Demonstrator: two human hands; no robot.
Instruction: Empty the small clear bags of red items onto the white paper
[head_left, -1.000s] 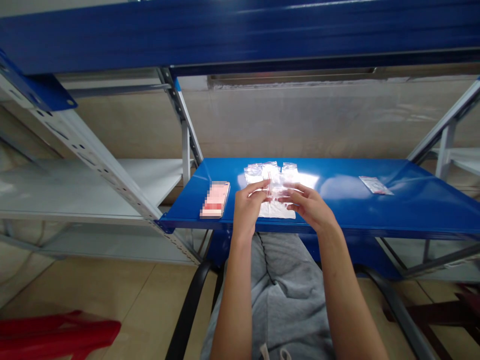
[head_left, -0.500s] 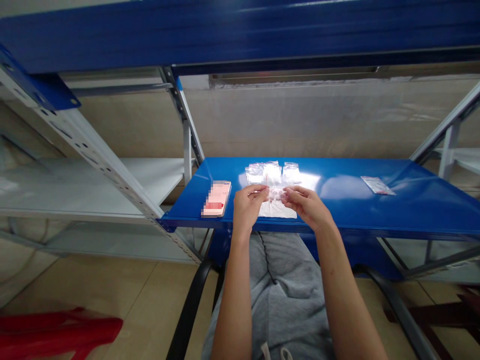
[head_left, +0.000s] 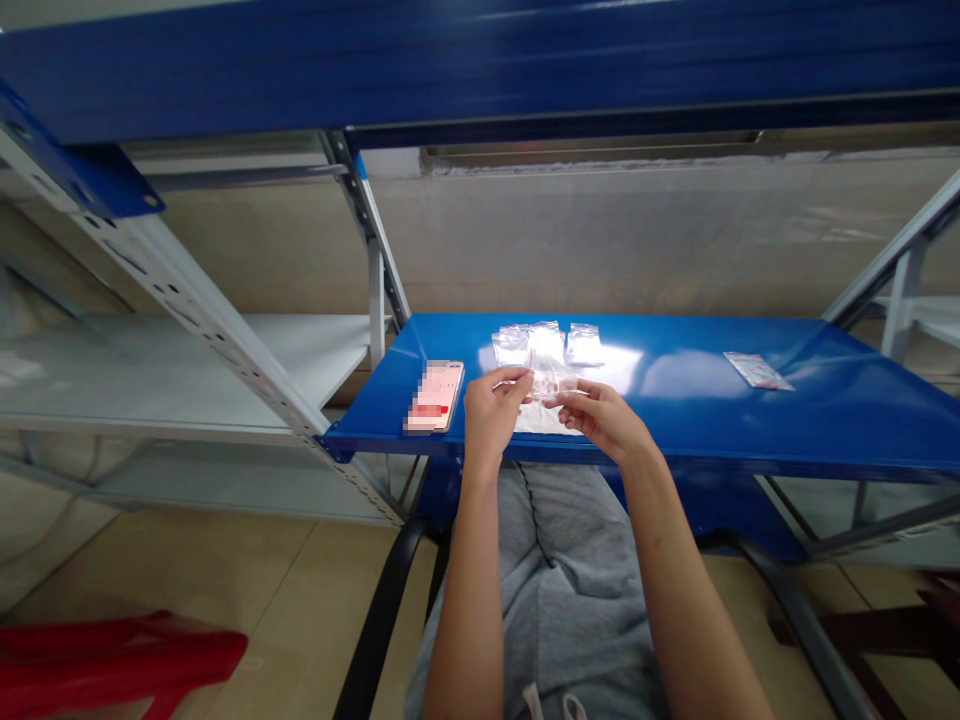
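Pinching a small clear bag [head_left: 548, 382] by its left side between thumb and fingers of the left hand [head_left: 490, 410]. Touching the same bag at its lower right with the bent fingers of the right hand [head_left: 605, 418]; hard to tell whether closed on it. Holding the bag above the table [head_left: 675, 410], left of its middle, over a white sheet [head_left: 536, 420] near the front edge.

Toward the back edge, two flat clear bags [head_left: 511, 346] side by side, partly behind the held one, with another clear bag [head_left: 584, 345] just to their right. Near the front left corner, a phone [head_left: 436, 400] lying flat, only a narrow strip of table away from the left hand. Well over toward the right edge, a flat packet [head_left: 757, 371], with a wide stretch of blue surface between it and the right hand. At the front left corner, a slanting metal post [head_left: 217, 330]. Across the top, a broad blue beam [head_left: 480, 70], well apart from the hands in view.
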